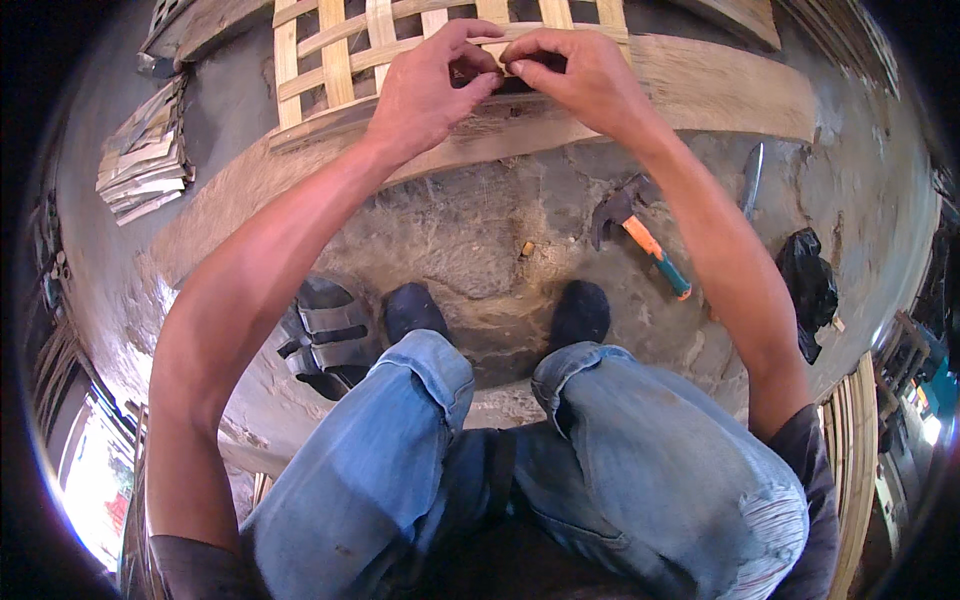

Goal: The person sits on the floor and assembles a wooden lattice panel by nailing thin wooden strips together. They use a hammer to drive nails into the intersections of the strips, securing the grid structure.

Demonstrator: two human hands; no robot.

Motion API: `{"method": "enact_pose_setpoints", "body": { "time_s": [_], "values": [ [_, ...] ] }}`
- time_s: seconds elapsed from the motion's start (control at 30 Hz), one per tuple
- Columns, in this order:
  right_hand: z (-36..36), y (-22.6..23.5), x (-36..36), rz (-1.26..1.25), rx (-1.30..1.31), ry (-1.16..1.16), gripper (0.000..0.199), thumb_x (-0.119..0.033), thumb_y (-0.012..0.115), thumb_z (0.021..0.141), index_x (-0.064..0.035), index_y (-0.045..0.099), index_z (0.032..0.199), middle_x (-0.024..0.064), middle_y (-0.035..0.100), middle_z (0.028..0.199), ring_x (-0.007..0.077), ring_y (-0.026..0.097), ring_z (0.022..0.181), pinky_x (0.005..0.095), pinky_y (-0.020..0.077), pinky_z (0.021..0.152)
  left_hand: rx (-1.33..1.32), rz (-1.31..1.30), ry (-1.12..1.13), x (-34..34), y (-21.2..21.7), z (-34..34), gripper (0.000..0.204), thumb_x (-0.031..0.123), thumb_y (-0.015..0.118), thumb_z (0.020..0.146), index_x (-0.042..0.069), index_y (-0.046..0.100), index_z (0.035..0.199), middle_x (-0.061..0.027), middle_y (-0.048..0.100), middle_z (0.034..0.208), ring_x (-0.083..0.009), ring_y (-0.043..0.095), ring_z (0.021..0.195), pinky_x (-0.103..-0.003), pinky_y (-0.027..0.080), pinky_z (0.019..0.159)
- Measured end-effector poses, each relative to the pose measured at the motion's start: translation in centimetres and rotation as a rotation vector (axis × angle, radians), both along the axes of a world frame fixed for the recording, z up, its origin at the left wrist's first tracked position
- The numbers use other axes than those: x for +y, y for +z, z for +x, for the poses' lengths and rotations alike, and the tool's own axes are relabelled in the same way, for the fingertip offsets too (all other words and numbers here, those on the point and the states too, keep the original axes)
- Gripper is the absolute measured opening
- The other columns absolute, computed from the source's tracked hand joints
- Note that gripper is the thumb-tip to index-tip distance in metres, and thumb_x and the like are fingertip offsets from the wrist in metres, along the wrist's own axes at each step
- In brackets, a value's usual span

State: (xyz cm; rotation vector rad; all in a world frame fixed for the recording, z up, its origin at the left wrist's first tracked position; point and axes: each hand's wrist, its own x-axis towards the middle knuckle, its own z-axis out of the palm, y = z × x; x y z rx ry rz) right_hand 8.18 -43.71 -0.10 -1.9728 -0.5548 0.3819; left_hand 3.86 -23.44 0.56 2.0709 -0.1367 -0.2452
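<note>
Curling: left hand (pixel 432 88), right hand (pixel 588 76), nearly meeting; cannot tell whether anything is grasped.
Woven lattice (pixel 335 50): pale, at both hands, beside wooden board (pixel 725 90).
Hammer (pixel 645 238): orange-and-teal handled, on floor (pixel 450 225).

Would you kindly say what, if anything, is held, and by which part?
It cannot be told: left hand and right hand curl close together at the woven lattice.

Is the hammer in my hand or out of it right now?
Out: the hammer lies on the ground, while the left hand and right hand are at the woven lattice.
</note>
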Motion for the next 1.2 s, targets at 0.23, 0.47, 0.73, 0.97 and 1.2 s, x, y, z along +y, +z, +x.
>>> {"method": "enact_pose_setpoints", "body": {
  "time_s": [0.23, 0.47, 0.73, 0.97, 1.2],
  "values": [
    [0.8, 0.0, -0.1, 0.025, 0.026, 0.101, 0.024, -0.021, 0.070, 0.084, -0.0047, 0.074, 0.101, 0.0114, 0.073, 0.087, 0.0222, 0.069, 0.077, 0.0349, 0.0530, 0.072, -0.048, -0.035, -0.004, 0.0, -0.2, -0.1, 0.041, 0.012, 0.069, 0.088, 0.013, 0.056, 0.127, -0.0045, 0.073, 0.094, -0.0149, 0.069, 0.084, -0.031, 0.055, 0.075],
    [0.3, -0.4, -0.1, -0.011, 0.014, 0.084, 0.024, -0.022, 0.071, 0.084, -0.0051, 0.073, 0.100, 0.0109, 0.073, 0.086, 0.0228, 0.069, 0.076, 0.0356, 0.0530, 0.073, -0.054, -0.025, -0.009, -0.1, -0.1, -0.3, 0.042, 0.012, 0.071, 0.087, 0.013, 0.057, 0.127, -0.0052, 0.074, 0.096, -0.0156, 0.071, 0.088, -0.030, 0.057, 0.079],
    [0.1, -0.1, 0.2, -0.037, -0.018, 0.087, 0.022, -0.021, 0.071, 0.083, -0.0056, 0.073, 0.099, 0.0108, 0.073, 0.084, 0.0238, 0.069, 0.075, 0.0359, 0.0528, 0.072, -0.050, -0.056, -0.004, 0.2, -0.6, -0.3, 0.046, 0.013, 0.072, 0.084, 0.013, 0.057, 0.127, -0.0055, 0.074, 0.096, -0.0166, 0.071, 0.089, -0.030, 0.057, 0.080],
    [0.2, 0.3, -0.4, -0.039, 0.092, 0.104, 0.021, -0.015, 0.071, 0.086, -0.0004, 0.070, 0.100, 0.0059, 0.071, 0.087, 0.0129, 0.064, 0.081, 0.0288, 0.0519, 0.076, -0.075, 0.001, -0.021, -0.5, -0.3, -0.2, 0.043, 0.009, 0.070, 0.085, 0.011, 0.057, 0.126, -0.0060, 0.073, 0.096, -0.0178, 0.071, 0.089, -0.031, 0.056, 0.082],
    [-6.5, 3.7, -5.4, 0.002, 0.018, -0.465, 0.025, -0.021, 0.069, 0.089, -0.0015, 0.067, 0.104, 0.0061, 0.068, 0.091, 0.0159, 0.064, 0.084, 0.0316, 0.0515, 0.077, -0.041, 0.004, -0.012, 0.4, -0.1, -0.9, 0.037, 0.011, 0.072, 0.083, 0.010, 0.061, 0.118, -0.0053, 0.072, 0.088, -0.0205, 0.070, 0.082, -0.033, 0.056, 0.076]
  ]
}}
